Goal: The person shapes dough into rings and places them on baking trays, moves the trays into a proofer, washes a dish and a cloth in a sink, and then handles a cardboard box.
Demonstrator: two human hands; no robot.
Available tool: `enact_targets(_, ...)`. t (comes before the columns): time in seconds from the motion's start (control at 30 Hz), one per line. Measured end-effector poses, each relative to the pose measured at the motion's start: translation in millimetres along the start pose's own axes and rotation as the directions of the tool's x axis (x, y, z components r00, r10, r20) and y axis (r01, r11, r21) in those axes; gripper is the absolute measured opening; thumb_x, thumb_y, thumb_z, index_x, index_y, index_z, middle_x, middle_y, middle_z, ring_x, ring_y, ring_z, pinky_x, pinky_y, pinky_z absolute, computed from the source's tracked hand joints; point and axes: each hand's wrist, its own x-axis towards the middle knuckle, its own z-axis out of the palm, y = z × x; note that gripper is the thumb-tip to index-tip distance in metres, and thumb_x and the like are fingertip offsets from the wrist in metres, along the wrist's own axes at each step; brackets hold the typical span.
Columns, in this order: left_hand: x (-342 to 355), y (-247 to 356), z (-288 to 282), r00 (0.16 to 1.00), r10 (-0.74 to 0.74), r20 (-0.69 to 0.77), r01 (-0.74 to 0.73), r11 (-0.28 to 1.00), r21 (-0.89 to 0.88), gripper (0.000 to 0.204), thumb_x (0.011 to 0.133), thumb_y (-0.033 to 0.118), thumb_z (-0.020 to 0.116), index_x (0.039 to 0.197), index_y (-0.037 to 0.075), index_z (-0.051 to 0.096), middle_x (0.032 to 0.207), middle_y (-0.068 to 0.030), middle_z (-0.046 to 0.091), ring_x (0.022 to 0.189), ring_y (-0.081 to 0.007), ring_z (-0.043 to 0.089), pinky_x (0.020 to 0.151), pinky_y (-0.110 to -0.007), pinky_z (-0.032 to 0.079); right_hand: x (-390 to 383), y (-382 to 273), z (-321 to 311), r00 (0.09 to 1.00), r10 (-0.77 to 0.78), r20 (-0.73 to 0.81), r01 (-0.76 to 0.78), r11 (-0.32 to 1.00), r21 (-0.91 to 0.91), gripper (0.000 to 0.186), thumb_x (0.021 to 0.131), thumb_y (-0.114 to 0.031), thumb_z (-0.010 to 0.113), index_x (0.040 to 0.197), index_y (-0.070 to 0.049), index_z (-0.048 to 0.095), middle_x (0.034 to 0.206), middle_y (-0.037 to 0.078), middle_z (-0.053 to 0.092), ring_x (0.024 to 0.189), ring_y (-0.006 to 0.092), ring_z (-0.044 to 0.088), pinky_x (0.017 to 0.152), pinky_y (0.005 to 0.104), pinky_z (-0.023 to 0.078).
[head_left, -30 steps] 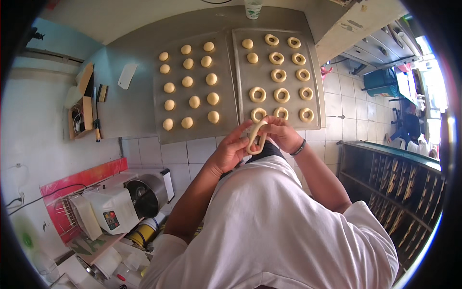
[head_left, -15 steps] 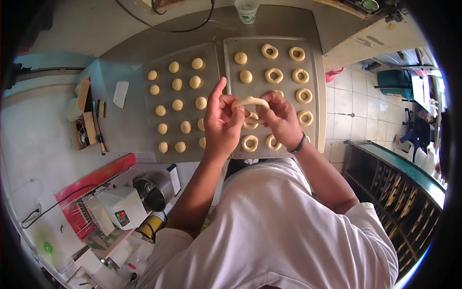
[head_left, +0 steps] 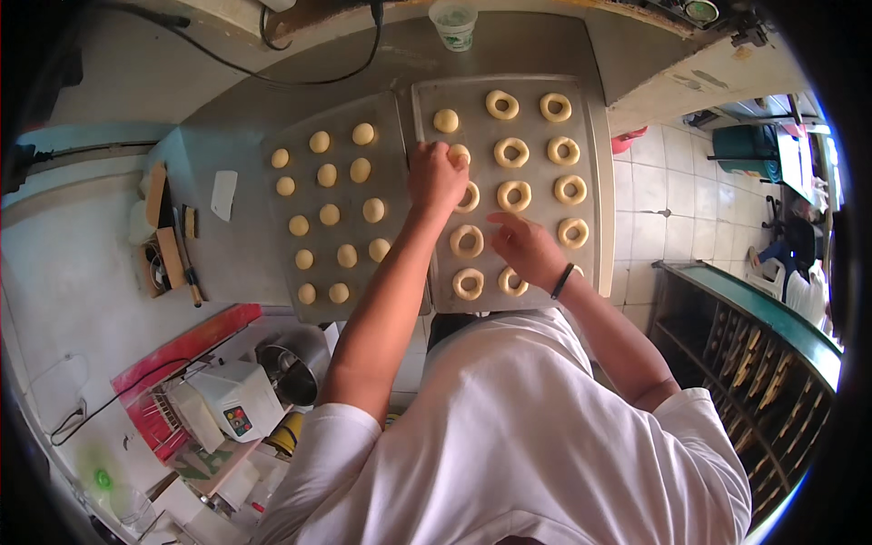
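Looks to me like a small bakery's workroom. Metal trays (head_left: 540, 173) set out with dough balls (head_left: 362, 134) and dough rings (head_left: 556, 107) fill much of the counter (head_left: 238, 241); a white machine (head_left: 238, 398) with buttons and a deep steel bowl (head_left: 316, 350), seemingly a mixer, sits nearby, and a tall slotted rack (head_left: 767, 311) stands over the tiled floor (head_left: 677, 163).
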Motion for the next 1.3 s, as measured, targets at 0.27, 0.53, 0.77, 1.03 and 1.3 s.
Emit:
enact_targets(0.27,-77.3,25.3,-60.6,0.863,0.075,0.5,0.407,0.484,-0.774,0.025,0.086,0.009,0.072,0.106,0.002,0.058,0.096,-0.0046,0.065,0.087,-0.0122,0.063,0.077,-0.029,0.053,-37.6,-21.1,-1.6,0.986,0.06,-0.154,0.069,0.7,0.711,0.042,0.098,-0.008,0.063,0.138,0.001,0.053,0.104,0.004,0.067,0.095,0.0127,0.064,0.086,0.0274,0.051)
enact_targets(0.53,-234.5,-17.0,-116.7,0.909,0.044,0.414,0.361,0.415,-0.835,0.035,0.087,-0.002,0.068,0.119,0.001,0.053,0.101,-0.0079,0.068,0.09,-0.0115,0.064,0.081,-0.026,0.054,-117.1,-43.1,75.0,0.998,-0.056,0.033,0.026,0.817,0.575,0.032,0.094,0.0,0.065,0.125,0.003,0.064,0.112,0.005,0.069,0.103,0.0121,0.065,0.089,0.0273,0.053)
enact_targets(0.77,-275.9,-48.8,-143.3,0.904,-0.048,0.425,0.424,-0.031,-0.905,0.043,0.084,-0.006,0.066,0.123,0.002,0.052,0.089,-0.0035,0.064,0.077,-0.0137,0.062,0.073,-0.029,0.053,-114.1,-55.1,140.8,0.953,-0.278,-0.122,0.289,0.954,0.083,0.028,0.085,-0.014,0.069,0.112,-0.007,0.069,0.096,0.016,0.067,0.079,0.029,0.066,0.073,0.037,0.051)
enact_targets(1.03,-284.0,-57.2,-147.6,0.776,0.167,0.609,0.612,0.033,-0.79,0.063,0.094,0.001,0.058,0.152,0.002,0.033,0.109,-0.0084,0.065,0.1,-0.016,0.063,0.095,-0.03,0.046,-133.9,-32.6,114.4,0.962,-0.04,0.269,-0.168,0.691,0.703,0.026,0.09,-0.021,0.066,0.107,-0.001,0.068,0.102,0.005,0.07,0.095,0.0138,0.063,0.086,0.0298,0.049)
enact_targets(1.3,-241.0,-21.8,-104.9,0.74,0.303,0.6,0.626,0.014,-0.779,0.064,0.094,0.011,0.062,0.151,0.002,0.034,0.115,-0.0102,0.064,0.108,-0.0188,0.061,0.098,-0.035,0.046,-119.9,-0.2,75.1,0.994,-0.02,0.106,-0.087,0.425,0.901,0.022,0.089,-0.017,0.07,0.104,-0.002,0.066,0.098,0.002,0.07,0.094,0.011,0.064,0.087,0.0281,0.05)
